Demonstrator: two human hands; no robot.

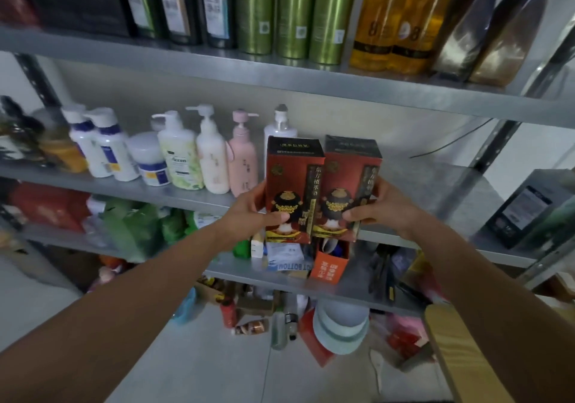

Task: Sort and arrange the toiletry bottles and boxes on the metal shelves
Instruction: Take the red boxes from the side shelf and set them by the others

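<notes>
Two tall red boxes with black tops stand side by side, upright, in front of the middle metal shelf (429, 184). My left hand (252, 212) grips the left red box (292, 184) at its lower left edge, thumb across the front. My right hand (373, 208) grips the right red box (348, 187) at its lower right edge. The boxes touch each other. Behind them on that shelf stands a row of pump bottles: a white one (278, 127), a pink one (242, 159), cream ones (211, 156) and white-and-blue ones (102, 144).
The top shelf (217, 66) carries green cans (295, 10), amber bottles (401, 19) and dark boxes. The lower shelf holds green packets (133, 228) and an orange open box (328, 267). Bottles, boxes and a pale bowl (340, 324) lie on the floor. A dark box (519, 216) stands at right.
</notes>
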